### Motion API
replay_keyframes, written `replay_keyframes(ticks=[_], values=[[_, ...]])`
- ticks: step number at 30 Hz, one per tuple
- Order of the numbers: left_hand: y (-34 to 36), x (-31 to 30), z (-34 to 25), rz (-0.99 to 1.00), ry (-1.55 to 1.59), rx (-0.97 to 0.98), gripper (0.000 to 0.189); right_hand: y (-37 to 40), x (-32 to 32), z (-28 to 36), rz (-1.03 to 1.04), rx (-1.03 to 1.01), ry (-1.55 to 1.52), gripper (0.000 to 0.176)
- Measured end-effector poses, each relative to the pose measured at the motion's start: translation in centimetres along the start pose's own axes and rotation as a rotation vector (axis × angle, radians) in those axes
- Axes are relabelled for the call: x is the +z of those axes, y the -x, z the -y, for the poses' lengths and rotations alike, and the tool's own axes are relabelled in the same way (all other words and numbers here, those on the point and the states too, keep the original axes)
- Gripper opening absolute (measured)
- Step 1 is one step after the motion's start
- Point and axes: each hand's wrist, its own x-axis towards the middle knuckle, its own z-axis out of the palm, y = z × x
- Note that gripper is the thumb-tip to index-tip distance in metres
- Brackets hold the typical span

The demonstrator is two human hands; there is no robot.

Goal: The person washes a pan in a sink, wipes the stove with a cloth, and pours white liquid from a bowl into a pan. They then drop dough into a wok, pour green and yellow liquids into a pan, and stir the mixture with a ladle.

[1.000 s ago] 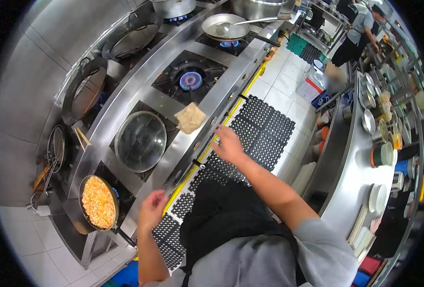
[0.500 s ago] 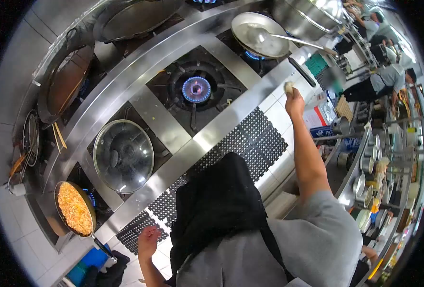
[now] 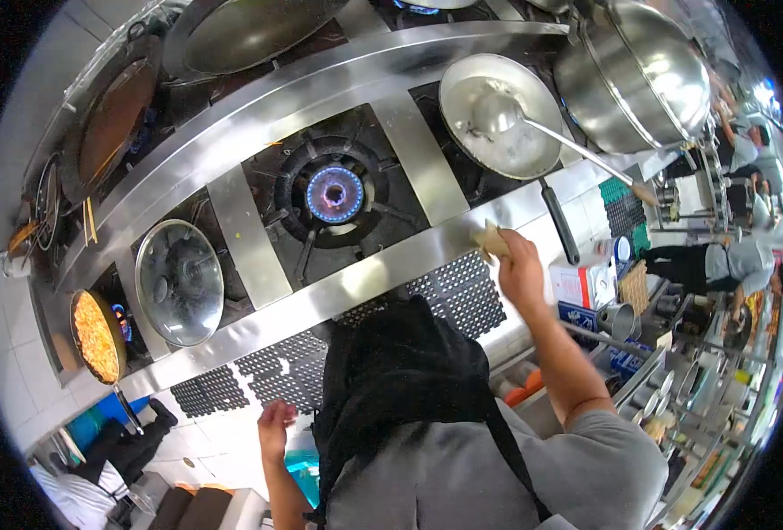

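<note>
My right hand (image 3: 522, 269) is closed around a small beige cloth (image 3: 492, 238), which looks folded, by the front steel edge of the stove (image 3: 356, 269). Beyond it on the right burner sits a pale frying pan (image 3: 537, 150). A ladle (image 3: 497, 112) rests in that pan, its long handle sticking out to the right. My left hand (image 3: 275, 428) hangs low beside the black apron (image 3: 400, 371), fingers loosely bent and apart, with nothing visible in it. Nearest the cloth, a lit gas burner (image 3: 335, 196) shows a blue flame with no pan over it.
A glass lid (image 3: 179, 283) covers the burner on the left. Farther left, a pan of orange-coloured rice (image 3: 96, 337) sits over a flame. A large steel pot (image 3: 630, 79) stands at upper right. Shelves of pans and other people are at right; another person is at lower left.
My right hand has come in from the right to the stove's front edge, still holding the cloth. The view has shifted. My left hand stays low, holding nothing visible.
</note>
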Motion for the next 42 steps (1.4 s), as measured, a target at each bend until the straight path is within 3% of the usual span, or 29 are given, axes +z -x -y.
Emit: replay_keyframes(ticks=[1, 2, 4, 5, 8, 9, 12, 15, 17, 18, 20, 22, 24, 26, 29, 30, 31, 32, 34, 35, 36, 37, 38, 39, 40, 41, 42], values=[[-0.9, -0.7, 5.9, 0.023, -0.002, 0.005, 0.022, 0.2, 2.2, -0.4, -0.075, -0.13, -0.002, 0.045], [-0.5, -1.9, 10.9, 0.045, -0.007, 0.012, 0.021, -0.1, 4.4, -0.5, 0.019, -0.23, 0.041, 0.047], [3.0, -3.3, 14.9, 0.205, -0.779, 0.143, 0.019, -1.9, 9.3, 0.2, 0.03, -0.356, 0.169, 0.048], [4.9, -3.9, 17.5, 0.19, -0.767, 0.138, 0.019, -4.0, 11.0, 0.1, 0.028, -0.379, 0.191, 0.048], [11.3, -4.0, 24.3, -0.381, 0.292, -0.653, 0.019, -14.0, 14.7, 2.3, -0.018, -0.403, 0.225, 0.046], [12.2, -3.1, 24.5, -0.389, 0.308, -0.657, 0.019, -17.7, 16.9, 2.5, -0.039, -0.39, 0.207, 0.047], [15.4, -1.7, 24.0, -0.527, 0.313, -0.667, 0.019, -28.1, 21.3, 4.4, -0.158, -0.345, 0.191, 0.049], [13.9, -0.5, 23.5, -0.317, 0.124, -0.284, 0.018, -31.9, 21.6, 6.8, -0.058, -0.263, 0.207, 0.05], [12.6, 0.6, 22.6, -0.16, 0.012, -0.031, 0.019, -28.2, 20.1, 6.0, -0.028, -0.321, 0.196, 0.051], [11.1, 1.0, 21.7, -0.149, 0.026, -0.02, 0.019, -25.7, 18.7, 5.9, -0.011, -0.378, 0.172, 0.052], [8.1, 1.8, 20.1, -0.088, 0.299, -0.262, 0.021, -17.6, 16.0, 4.4, 0.059, -0.352, 0.191, 0.054], [5.7, 1.9, 19.1, -0.127, 0.201, -0.228, 0.02, -9.6, 14.1, 1.9, -0.017, -0.501, 0.197, 0.055], [4.0, 0.8, 19.0, -0.125, 0.373, -0.176, 0.018, -5.0, 11.4, 2.5, 0.096, -0.406, 0.188, 0.058], [3.1, -0.5, 18.5, -0.168, 0.306, -0.199, 0.017, -6.9, 12.3, 2.3, 0.151, -0.357, 0.201, 0.055], [3.8, -2.5, 19.2, -0.257, 0.21, -0.208, 0.018, -16.4, 17.1, 2.9, -0.177, -0.499, 0.03, 0.039], [5.0, -3.3, 19.5, -0.278, 0.242, -0.186, 0.018, -20.0, 18.3, 4.5, -0.156, -0.337, -0.014, 0.038], [6.1, -4.1, 19.9, -0.298, 0.269, -0.162, 0.019, -24.1, 19.7, 6.1, -0.195, -0.364, -0.062, 0.036], [7.4, -4.4, 20.4, -0.313, 0.277, -0.165, 0.019, -26.9, 20.1, 9.6, -0.006, -0.143, -0.084, 0.036], [10.6, -5.3, 21.6, -0.405, 0.372, -0.216, 0.019, -31.7, 24.1, 12.8, 0.295, -0.315, -0.197, 0.034], [11.3, -5.9, 21.2, -0.412, 0.369, -0.219, 0.019, -32.5, 28.8, 15.0, 0.279, -0.535, -0.25, 0.03], [12.0, -5.9, 20.6, -0.448, 0.378, -0.266, 0.018, -30.4, 30.1, 20.2, 0.382, -0.507, -0.343, 0.031], [12.4, -5.6, 20.5, -0.487, 0.394, -0.317, 0.018, -30.7, 34.8, 23.3, 0.349, -0.707, -0.283, 0.03], [11.2, -7.1, 22.3, -0.449, 0.115, -0.078, 0.018, -27.0, 31.0, 29.8, 0.318, -0.63, -0.162, 0.032], [10.0, -8.7, 24.4, -0.396, -0.166, 0.16, 0.018, -27.0, 32.5, 32.1, 0.523, -0.593, -0.252, 0.03], [9.0, -8.8, 17.5, -0.404, 0.163, -0.042, 0.017, -26.7, 32.1, 33.1, 0.53, -0.61, -0.25, 0.03], [8.0, -8.7, 9.4, -0.415, 0.0, 0.077, 0.018, -26.0, 31.2, 34.1, 0.582, -0.632, -0.292, 0.032], [6.1, -9.3, 5.3, -0.447, -0.03, 0.144, 0.02, -24.8, 30.1, 34.9, 0.631, -0.65, -0.334, 0.035]])
